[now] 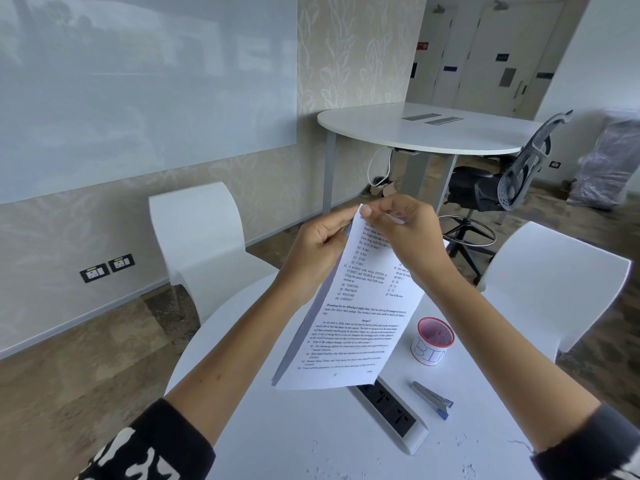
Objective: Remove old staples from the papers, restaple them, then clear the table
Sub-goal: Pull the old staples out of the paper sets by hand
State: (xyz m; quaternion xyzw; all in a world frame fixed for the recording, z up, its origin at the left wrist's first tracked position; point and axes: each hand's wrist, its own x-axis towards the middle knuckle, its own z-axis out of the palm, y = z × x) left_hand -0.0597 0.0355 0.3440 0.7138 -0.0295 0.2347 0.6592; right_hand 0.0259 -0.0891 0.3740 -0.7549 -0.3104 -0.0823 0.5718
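Right hand (403, 230) pinches top corner of papers (349, 306), left hand (318, 244) grips edge (old staple step). Next: stapler (433, 399).

The white table (311, 441) carries a socket strip (391, 412), stapler (433, 399), labelled cup (433, 340) and paper scraps (467, 471).

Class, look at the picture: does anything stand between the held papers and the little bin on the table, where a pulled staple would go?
Nothing visible does. Both hands hold the papers above the table; the bin stands open-topped just right of them.
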